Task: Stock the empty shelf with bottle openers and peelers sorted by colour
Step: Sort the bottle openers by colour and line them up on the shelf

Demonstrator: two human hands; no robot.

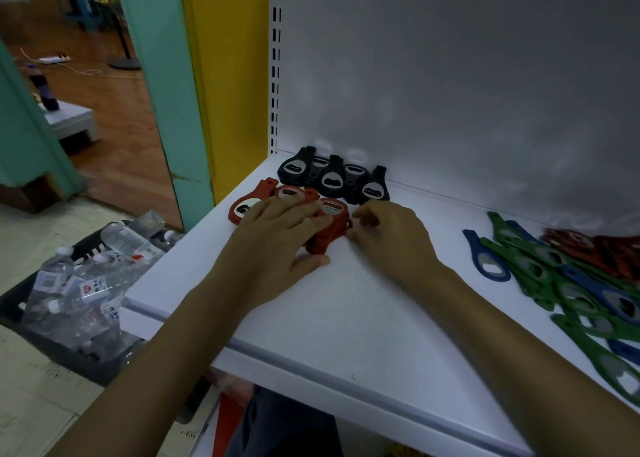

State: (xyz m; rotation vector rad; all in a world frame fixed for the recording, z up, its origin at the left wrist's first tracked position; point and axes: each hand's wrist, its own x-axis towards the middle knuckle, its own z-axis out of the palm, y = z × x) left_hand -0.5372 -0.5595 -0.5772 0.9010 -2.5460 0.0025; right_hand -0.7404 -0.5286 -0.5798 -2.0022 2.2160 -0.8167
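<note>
Several black bottle openers (332,178) lie in a row at the back left of the white shelf (346,318). In front of them lie red bottle openers (332,221), some stacked. My left hand (273,238) lies flat over the red ones, fingers spread, pressing on the stack. My right hand (388,238) touches the right side of the same red stack with curled fingers. At the right lies a loose pile of long green openers (526,252), blue openers (485,259) and red ones (602,245).
A white perforated upright (275,61) and the white back panel bound the shelf. Below left, a black crate (69,321) holds several plastic water bottles. A teal pillar (162,86) and a yellow panel (232,75) stand at the left.
</note>
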